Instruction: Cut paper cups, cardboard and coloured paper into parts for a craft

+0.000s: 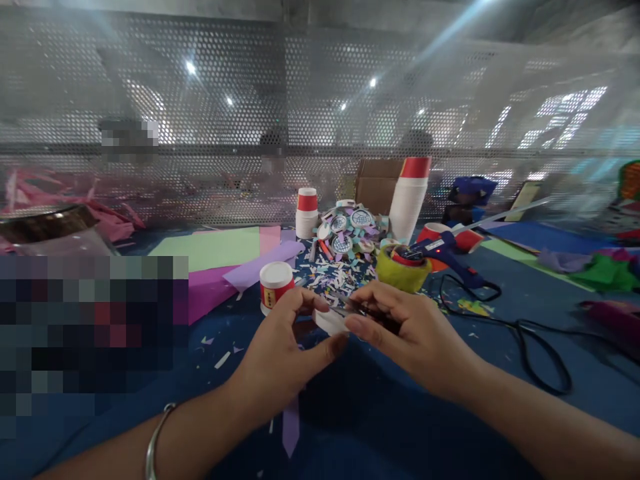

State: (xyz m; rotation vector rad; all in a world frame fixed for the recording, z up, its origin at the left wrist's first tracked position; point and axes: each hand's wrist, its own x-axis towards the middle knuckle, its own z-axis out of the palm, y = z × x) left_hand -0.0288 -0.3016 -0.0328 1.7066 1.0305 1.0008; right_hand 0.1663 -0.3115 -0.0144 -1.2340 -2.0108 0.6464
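White piece [330, 323]: between our hands, above the table [390, 420]; we judge it unfinished.
Left hand [283, 350]: we pinch the piece.
Right hand [413, 327]: we grip a dark tool [376, 318], perhaps scissors.
Patterned discs [339, 223]: piled behind, apparently done.
Cup stack [407, 203]: whole, seemingly unworked.

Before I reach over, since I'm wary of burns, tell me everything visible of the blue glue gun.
The glue gun is dark blue, plastic-looking, with a pale label and small red light. It lies tilted, front end over the yellow-green object, handle rightward. A pale stick juts behind, black cord below. The right hand is apart.
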